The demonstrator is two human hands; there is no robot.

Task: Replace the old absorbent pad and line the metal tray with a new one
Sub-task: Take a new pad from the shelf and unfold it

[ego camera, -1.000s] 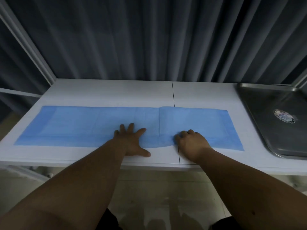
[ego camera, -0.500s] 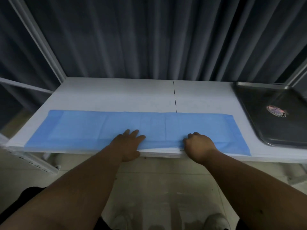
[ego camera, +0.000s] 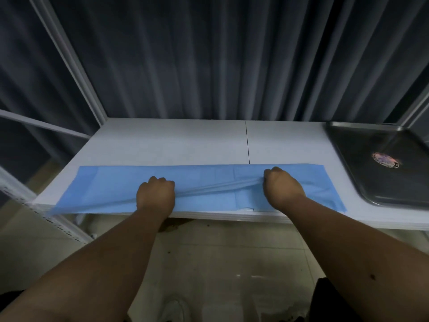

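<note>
**Both hands bunch the blue pad at the front of the worktop**

The blue absorbent pad (ego camera: 120,191) lies as a long strip across the near half of the white worktop (ego camera: 167,142), running from the lower left of the frame toward the right, its near edge at the worktop's front lip. The left hand (ego camera: 156,196) sits on the strip just left of centre, and the right hand (ego camera: 282,185) sits right of centre. Between the two a raised crease of pad material is stretched taut from one fist to the other. Each grip is closed on the pad: the fingers are curled under, knuckles up, with fabric gathered into them.

Both forearms reach in from the bottom corners of the frame and converge on the strip, wrists roughly level with the worktop's front edge.

The metal tray (ego camera: 348,154) stands at the right of the frame, on the worktop, just beside the pad's right end and apart from it. Its right side is cut off by the frame edge, and a round label (ego camera: 385,160) on its floor is too blurred to read. The fingertips are hidden under the fists. Dark pleated curtains (ego camera: 209,59) fill the upper frame.
</note>
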